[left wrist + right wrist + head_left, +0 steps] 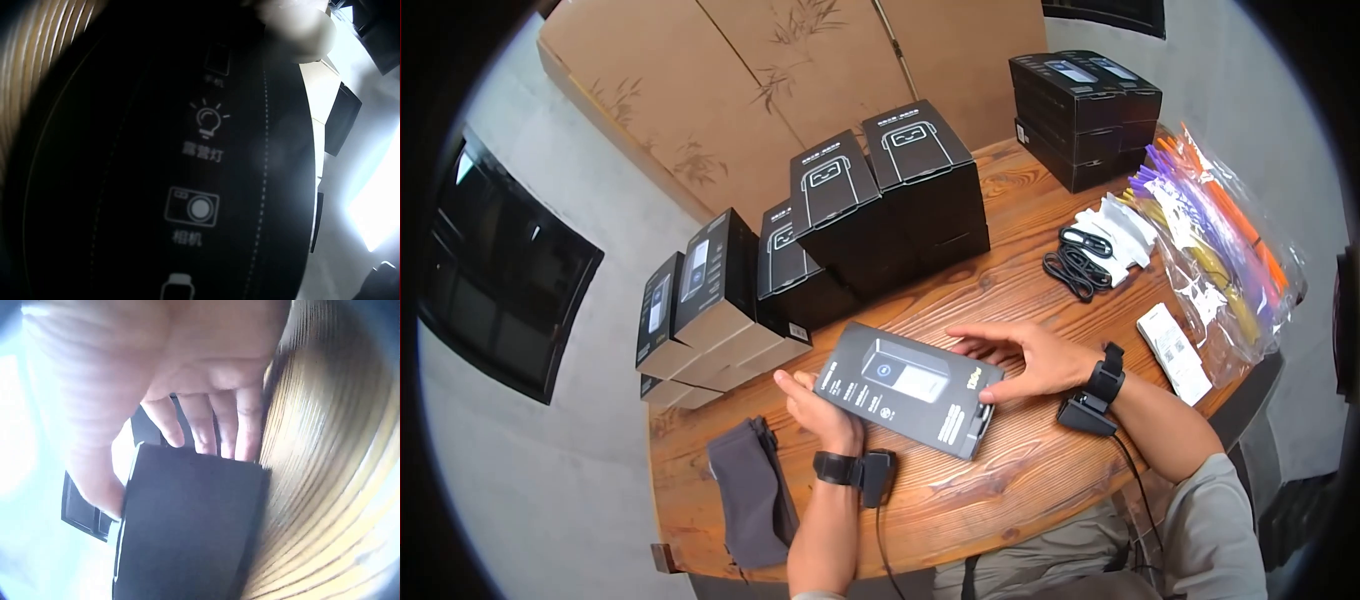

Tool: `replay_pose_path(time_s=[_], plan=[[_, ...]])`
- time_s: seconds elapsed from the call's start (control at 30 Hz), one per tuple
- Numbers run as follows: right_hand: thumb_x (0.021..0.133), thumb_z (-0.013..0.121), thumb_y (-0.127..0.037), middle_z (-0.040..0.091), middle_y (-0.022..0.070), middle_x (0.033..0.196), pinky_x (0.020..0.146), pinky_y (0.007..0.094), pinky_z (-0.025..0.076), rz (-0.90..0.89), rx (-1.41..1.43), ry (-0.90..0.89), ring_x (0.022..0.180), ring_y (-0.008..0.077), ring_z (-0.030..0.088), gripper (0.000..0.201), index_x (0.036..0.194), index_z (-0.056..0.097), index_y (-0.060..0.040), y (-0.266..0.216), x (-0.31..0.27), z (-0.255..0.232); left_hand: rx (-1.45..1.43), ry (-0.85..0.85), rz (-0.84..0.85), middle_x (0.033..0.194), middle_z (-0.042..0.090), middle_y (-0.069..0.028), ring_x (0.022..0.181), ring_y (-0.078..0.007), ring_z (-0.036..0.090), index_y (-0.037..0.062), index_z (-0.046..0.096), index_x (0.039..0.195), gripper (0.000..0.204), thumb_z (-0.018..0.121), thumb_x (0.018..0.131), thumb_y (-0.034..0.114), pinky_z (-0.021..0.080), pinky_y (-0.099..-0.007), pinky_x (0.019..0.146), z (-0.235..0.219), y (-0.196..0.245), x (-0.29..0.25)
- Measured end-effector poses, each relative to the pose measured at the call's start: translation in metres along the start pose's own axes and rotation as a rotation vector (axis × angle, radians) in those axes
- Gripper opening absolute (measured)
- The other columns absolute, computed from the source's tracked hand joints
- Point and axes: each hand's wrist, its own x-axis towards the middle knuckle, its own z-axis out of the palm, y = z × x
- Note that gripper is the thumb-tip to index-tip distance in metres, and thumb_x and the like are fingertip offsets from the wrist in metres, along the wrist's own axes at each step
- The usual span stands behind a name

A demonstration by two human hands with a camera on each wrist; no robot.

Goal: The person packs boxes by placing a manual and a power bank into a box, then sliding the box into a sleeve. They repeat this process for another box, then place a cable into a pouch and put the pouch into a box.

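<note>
A black printed carton [905, 385] is held tilted above the table's near part, its face with a device picture turned up. My left hand [828, 415] grips its left end, thumb at the edge and the other fingers hidden beneath. Camera and lamp icons show on the carton's side [187, 169] in the left wrist view, with a blurred fingertip [303, 37] at its top. My right hand [1045, 362] holds the right end: the thumb lies on the near corner, the fingers reach past the far edge. In the right wrist view the fingertips [203, 440] meet the carton's plain end [194, 519].
Stacked black boxes [890, 210] stand behind the carton, more boxes [700, 320] at left and another stack [1085, 120] at back right. Black cables [1080, 265], a white packet [1173, 352] and a plastic bag of coloured strips [1220, 250] lie right. A grey pouch [750, 490] lies front left.
</note>
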Motion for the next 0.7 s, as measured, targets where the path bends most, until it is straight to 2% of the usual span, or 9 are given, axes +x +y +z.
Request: replay_pose_path(time_s=[0.03,0.13,0.27,0.3,0.4,0.43,0.6,0.7], plan=[[0.075,0.083,-0.027,0.062,0.0153,0.124,0.091,0.0291,0.05,-0.041,-0.061,0.072,0.112,0.0189,0.06,0.079,0.142,0.045,-0.0047,0.004,0.001,0.001,0.017,0.024,0.012,0.061,0.031,0.0038,0.057,-0.0093,0.033,0.0165,0.027,0.064,0.05,0.034,0.105,0.045,0.033,-0.0268,0.055,-0.001,0.0,0.002],[0.075,0.083,-0.028,0.063,0.0127,0.122,0.09,0.0287,0.05,-0.112,-0.134,0.153,0.11,0.0185,0.06,0.077,0.14,0.048,-0.0053,0.008,0.003,-0.002,0.056,0.082,0.053,0.061,0.03,0.0042,0.057,-0.0093,0.032,0.0163,0.027,0.064,0.05,0.033,0.105,0.045,0.032,-0.0273,0.055,-0.003,0.002,0.006],[0.068,0.087,-0.027,0.051,0.0142,0.136,0.096,0.0323,0.049,-0.23,-0.34,0.079,0.122,0.0225,0.053,0.09,0.144,0.042,-0.0072,-0.01,0.0,0.001,0.066,0.135,0.084,0.061,0.029,0.0045,0.058,-0.0091,0.032,0.0161,0.027,0.065,0.05,0.032,0.105,0.045,0.032,-0.0273,0.056,-0.002,0.006,0.008],[0.063,0.09,-0.033,0.039,0.0167,0.145,0.102,0.0375,0.044,-0.208,-0.332,0.034,0.13,0.0275,0.044,0.102,0.146,0.037,-0.0077,-0.013,0.0,0.002,0.066,0.148,0.085,0.061,0.029,0.0046,0.058,-0.009,0.031,0.0161,0.027,0.065,0.05,0.031,0.106,0.045,0.032,-0.0273,0.056,-0.002,0.006,0.009],[0.062,0.089,-0.038,0.037,0.0189,0.143,0.104,0.0403,0.042,-0.439,-0.535,0.075,0.13,0.0336,0.042,0.104,0.146,0.035,-0.0073,-0.011,0.002,0.011,0.067,0.159,0.088,0.062,0.029,0.0047,0.058,-0.0089,0.031,0.0161,0.026,0.065,0.05,0.031,0.106,0.045,0.031,-0.0269,0.056,-0.001,0.007,0.009],[0.06,0.088,-0.038,0.033,0.0206,0.145,0.109,0.0425,0.037,-0.412,-0.533,0.046,0.133,0.037,0.038,0.107,0.146,0.033,-0.0075,-0.01,0.001,0.013,0.071,0.139,0.092,0.062,0.029,0.0047,0.058,-0.0089,0.031,0.016,0.027,0.065,0.05,0.031,0.106,0.045,0.031,-0.0267,0.056,-0.002,0.007,0.01],[0.062,0.085,-0.032,0.034,0.0203,0.142,0.108,0.0415,0.038,-0.294,-0.549,0.098,0.133,0.0372,0.038,0.101,0.146,0.033,-0.006,-0.005,0.003,0.019,0.084,0.09,0.12,0.062,0.03,0.0049,0.059,-0.0086,0.032,0.0155,0.028,0.066,0.049,0.032,0.105,0.044,0.031,-0.0258,0.056,-0.002,0.002,0.012],[0.063,0.083,-0.031,0.034,0.0206,0.141,0.108,0.0416,0.039,-0.287,-0.551,0.136,0.132,0.0373,0.039,0.1,0.146,0.033,-0.0052,0.0,0.004,0.015,0.125,0.003,0.058,0.063,0.033,0.0058,0.059,-0.0063,0.03,0.0146,0.032,0.066,0.047,0.038,0.105,0.039,0.031,-0.0254,0.055,0.0,0.006,0.009]])
